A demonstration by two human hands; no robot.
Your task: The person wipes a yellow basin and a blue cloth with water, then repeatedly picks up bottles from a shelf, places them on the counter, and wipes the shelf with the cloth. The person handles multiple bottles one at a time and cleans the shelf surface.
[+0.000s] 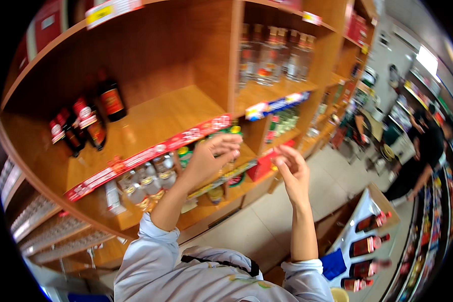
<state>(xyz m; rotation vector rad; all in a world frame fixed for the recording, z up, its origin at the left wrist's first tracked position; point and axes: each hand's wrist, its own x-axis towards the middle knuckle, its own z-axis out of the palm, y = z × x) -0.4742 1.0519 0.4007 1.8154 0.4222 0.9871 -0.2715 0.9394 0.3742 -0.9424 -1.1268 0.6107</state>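
Observation:
My left hand (pixel 211 153) is raised before the wooden shelf unit (pixel 211 56), its thumb and bent fingers apart with nothing between them. To its right my right hand (pixel 296 171) hangs over the aisle side, fingers curled loosely and also holding nothing. On the big shelf left of my hands, dark bottles with red labels (pixel 112 100) stand towards the left end. A red price strip (pixel 151 154) bearing writing runs along that shelf's front edge. Beneath it are clear glass bottles (pixel 149 181), partly hidden by my left forearm.
On a table (pixel 338 281) at lower right, several dark bottles with red caps (pixel 368 245) lie beside a blue cloth-like item (pixel 333 263). Clear bottles (pixel 268 64) fill the upper right compartment. A person in black (pixel 424 151) stands farther off by stocked shelves (pixel 424 241).

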